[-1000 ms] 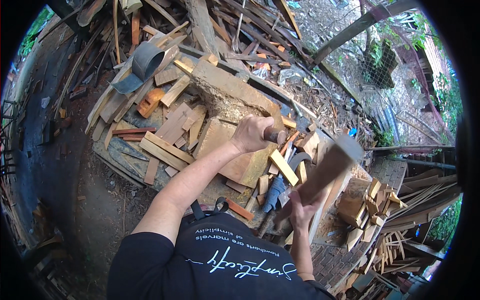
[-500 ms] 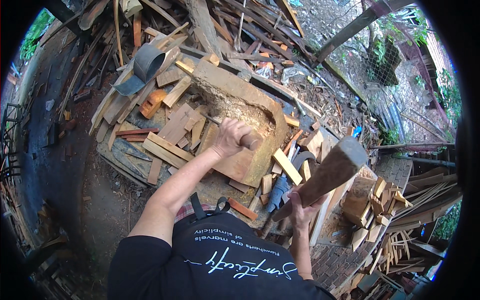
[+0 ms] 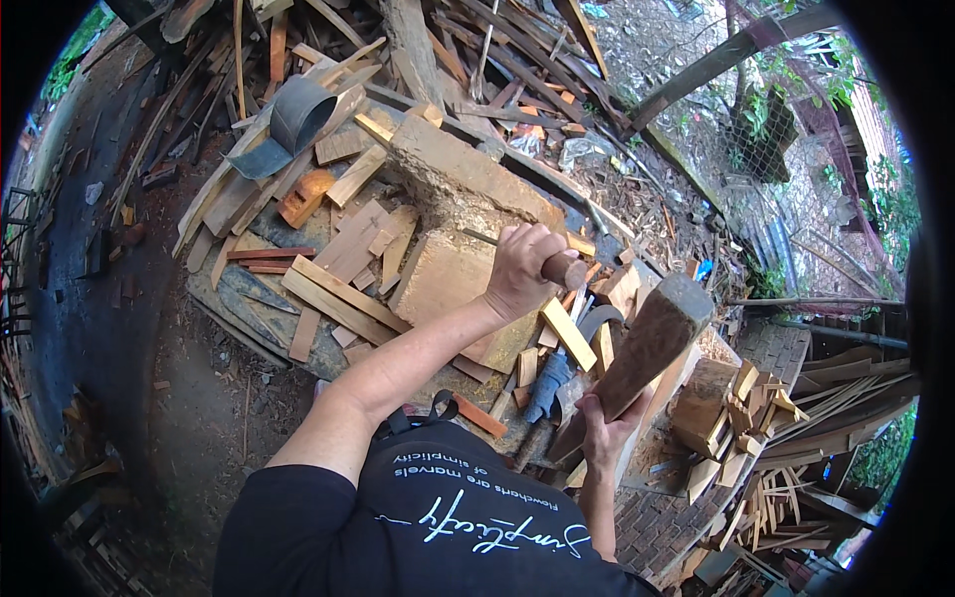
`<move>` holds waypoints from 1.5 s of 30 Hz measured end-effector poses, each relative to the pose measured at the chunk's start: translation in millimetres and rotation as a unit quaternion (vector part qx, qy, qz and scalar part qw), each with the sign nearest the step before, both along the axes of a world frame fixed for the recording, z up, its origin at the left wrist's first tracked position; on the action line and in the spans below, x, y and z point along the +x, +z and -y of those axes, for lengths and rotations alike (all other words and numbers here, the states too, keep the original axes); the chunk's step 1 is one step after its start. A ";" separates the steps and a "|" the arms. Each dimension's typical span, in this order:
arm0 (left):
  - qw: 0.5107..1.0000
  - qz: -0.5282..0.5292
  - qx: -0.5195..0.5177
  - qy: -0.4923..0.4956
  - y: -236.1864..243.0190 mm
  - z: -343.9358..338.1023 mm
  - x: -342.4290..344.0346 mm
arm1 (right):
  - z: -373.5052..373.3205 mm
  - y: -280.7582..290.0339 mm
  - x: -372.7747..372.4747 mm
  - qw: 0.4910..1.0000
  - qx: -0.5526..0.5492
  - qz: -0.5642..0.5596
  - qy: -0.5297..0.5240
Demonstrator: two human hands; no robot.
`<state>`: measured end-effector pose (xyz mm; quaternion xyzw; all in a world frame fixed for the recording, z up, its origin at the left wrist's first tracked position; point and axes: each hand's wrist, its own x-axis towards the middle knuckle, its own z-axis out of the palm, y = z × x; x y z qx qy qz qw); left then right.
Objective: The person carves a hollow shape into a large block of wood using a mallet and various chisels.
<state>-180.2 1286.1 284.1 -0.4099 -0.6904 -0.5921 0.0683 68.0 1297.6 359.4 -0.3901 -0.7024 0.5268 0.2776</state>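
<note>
My left hand (image 3: 520, 264) is closed around a wood chisel (image 3: 565, 271); its round wooden handle sticks out to the right and its dark blade points left. The blade lies over the hollow of a large carved wooden block (image 3: 468, 164), whose chipped recess shows rough pale wood. My hand and forearm hide part of this recess, and I cannot tell whether the blade touches it. To the right, my right hand (image 3: 605, 433) grips a thick wooden mallet (image 3: 657, 333) by its lower, narrower part, with the broad end up and away from the block.
Offcuts and a wooden hand plane (image 3: 306, 197) lie left of the block. A curled dark sheet (image 3: 293, 119) sits behind them. Blue cloth-wrapped tools (image 3: 549, 386) lie between the block and mallet. A wood block with scraps (image 3: 704, 403) stands right. Timber (image 3: 517, 60) is piled behind.
My left hand and the chisel have moved right across the block. The mallet in my right hand has shifted slightly left and down.
</note>
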 end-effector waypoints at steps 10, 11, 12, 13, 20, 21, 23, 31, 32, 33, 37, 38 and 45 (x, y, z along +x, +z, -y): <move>1.000 -0.001 0.004 0.020 -4.0 0.4 2.5 | -9.8 19.7 -3.9 0.977 0.163 -0.124 0.055; 1.000 -0.001 0.006 0.016 -2.4 -0.4 4.6 | -10.1 11.0 -0.3 0.983 0.148 -0.083 0.072; 1.000 0.011 0.009 0.018 -2.2 -2.0 7.1 | -10.9 2.1 1.1 0.987 0.132 -0.041 0.088; 0.999 0.023 0.012 0.021 -2.4 -3.6 9.2 | -1.9 -8.3 -4.9 0.993 0.097 0.065 0.005; 0.995 0.046 -0.014 0.083 -44.0 23.1 -22.0 | -5.0 2.2 -18.2 0.997 0.077 -0.021 -0.002; 0.995 0.048 -0.022 0.081 -40.2 26.2 -23.5 | -3.8 7.8 -17.4 0.996 0.061 -0.067 0.009; 0.997 0.036 0.007 0.074 -25.2 22.1 -12.7 | -10.3 15.5 -18.7 0.984 0.091 -0.136 0.076; 0.995 0.060 0.073 0.042 2.5 3.2 1.1 | -3.6 21.0 -20.6 0.987 0.122 -0.092 0.056; 0.993 0.071 0.070 0.055 0.8 3.0 -0.8 | -2.4 20.8 -19.5 0.986 0.124 -0.091 0.057; 0.993 0.075 0.077 0.055 -0.4 2.5 -0.3 | -0.6 19.7 -16.5 0.988 0.120 -0.079 0.056; 0.993 0.037 0.079 0.077 3.9 -2.1 1.3 | 1.9 18.8 -2.1 0.990 0.107 -0.083 0.029; 0.992 0.035 0.077 0.089 4.8 -2.8 1.6 | 0.0 22.3 -2.2 0.990 0.107 -0.083 0.031; 0.988 0.066 0.092 0.109 0.7 -14.0 -6.1 | 1.2 15.2 -37.5 0.967 0.178 0.171 0.060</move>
